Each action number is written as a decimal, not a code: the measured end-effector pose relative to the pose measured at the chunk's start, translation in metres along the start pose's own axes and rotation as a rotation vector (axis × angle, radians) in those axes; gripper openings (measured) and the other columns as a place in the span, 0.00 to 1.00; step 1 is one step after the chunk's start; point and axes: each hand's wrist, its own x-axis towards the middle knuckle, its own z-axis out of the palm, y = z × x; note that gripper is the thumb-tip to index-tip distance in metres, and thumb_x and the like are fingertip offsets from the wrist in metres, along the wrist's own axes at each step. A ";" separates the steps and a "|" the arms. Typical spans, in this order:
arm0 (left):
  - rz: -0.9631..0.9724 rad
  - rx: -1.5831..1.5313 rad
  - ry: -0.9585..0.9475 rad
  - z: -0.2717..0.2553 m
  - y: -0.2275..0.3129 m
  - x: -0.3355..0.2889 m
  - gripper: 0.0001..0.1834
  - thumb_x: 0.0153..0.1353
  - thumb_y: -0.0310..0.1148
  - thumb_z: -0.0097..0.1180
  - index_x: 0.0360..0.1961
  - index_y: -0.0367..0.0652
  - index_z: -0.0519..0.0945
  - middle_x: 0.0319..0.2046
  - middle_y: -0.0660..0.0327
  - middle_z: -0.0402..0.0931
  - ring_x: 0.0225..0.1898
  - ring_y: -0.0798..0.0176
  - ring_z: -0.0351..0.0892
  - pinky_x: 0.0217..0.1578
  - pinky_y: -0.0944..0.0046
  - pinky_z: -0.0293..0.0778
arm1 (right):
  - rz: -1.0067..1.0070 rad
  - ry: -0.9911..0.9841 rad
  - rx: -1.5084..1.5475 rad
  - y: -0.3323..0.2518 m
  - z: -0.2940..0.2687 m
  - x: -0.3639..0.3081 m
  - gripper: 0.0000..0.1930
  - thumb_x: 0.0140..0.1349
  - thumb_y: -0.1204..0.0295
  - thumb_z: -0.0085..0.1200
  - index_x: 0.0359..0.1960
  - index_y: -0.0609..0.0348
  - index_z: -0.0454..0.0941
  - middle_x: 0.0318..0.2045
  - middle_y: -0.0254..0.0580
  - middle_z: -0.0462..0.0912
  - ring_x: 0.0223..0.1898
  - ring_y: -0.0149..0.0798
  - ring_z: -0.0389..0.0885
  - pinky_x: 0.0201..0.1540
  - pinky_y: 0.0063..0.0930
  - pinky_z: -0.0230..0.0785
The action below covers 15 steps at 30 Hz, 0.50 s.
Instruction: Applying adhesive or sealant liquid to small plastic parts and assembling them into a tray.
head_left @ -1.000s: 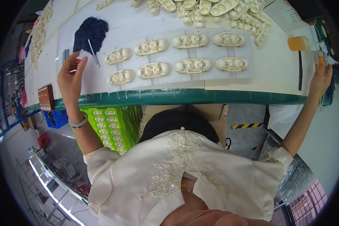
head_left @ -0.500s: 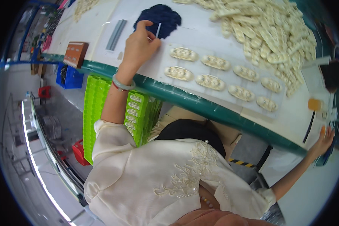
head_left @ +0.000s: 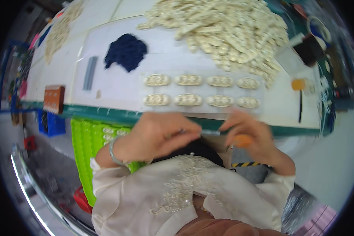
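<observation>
Both of my hands are close together in front of the table's near edge. My left hand point(head_left: 163, 135) is closed in a pinch on a thin, pale grey-white stick point(head_left: 211, 132), which points toward the right hand. My right hand point(head_left: 253, 137) is blurred, with its fingers bent around an orange-ended tool point(head_left: 243, 140) of a kind I cannot make out. The right fingertips are by the free end of the stick; whether they touch it is unclear. Just beyond the hands, cream oval pieces point(head_left: 188, 100) lie in two rows on a pale flat board point(head_left: 139, 92).
A big heap of cream pieces point(head_left: 232, 35) covers the far right. Left of it are a dark blue pile point(head_left: 126, 52), a grey bar point(head_left: 90, 73) and a brown block point(head_left: 54, 99). An orange-lidded jar point(head_left: 298, 84) stands at right. Green trays point(head_left: 84, 157) are below the table.
My left hand has come from beside the dark blue pile to the front edge with the stick. My right hand has moved in from the far right with the orange-ended tool. The view has shifted.
</observation>
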 end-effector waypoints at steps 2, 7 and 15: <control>0.064 -0.047 -0.048 0.008 0.007 0.005 0.06 0.50 0.24 0.62 0.31 0.38 0.80 0.25 0.61 0.79 0.24 0.74 0.76 0.23 0.74 0.73 | 0.266 -0.289 -0.107 -0.012 0.013 0.011 0.07 0.59 0.78 0.46 0.38 0.63 0.74 0.27 0.36 0.78 0.23 0.27 0.76 0.26 0.18 0.69; -0.301 -0.704 0.066 0.036 0.010 0.010 0.12 0.49 0.23 0.63 0.36 0.38 0.77 0.25 0.64 0.78 0.26 0.75 0.78 0.26 0.75 0.75 | 0.246 -0.285 0.279 0.002 0.010 -0.011 0.09 0.63 0.76 0.41 0.38 0.63 0.74 0.21 0.34 0.77 0.17 0.24 0.73 0.20 0.16 0.65; -0.038 -0.391 -0.174 0.052 0.009 0.043 0.07 0.46 0.19 0.64 0.23 0.39 0.77 0.22 0.59 0.78 0.21 0.70 0.77 0.21 0.73 0.70 | 0.358 -0.168 0.637 0.020 -0.010 -0.025 0.09 0.64 0.77 0.40 0.40 0.66 0.73 0.23 0.40 0.78 0.15 0.24 0.73 0.17 0.15 0.64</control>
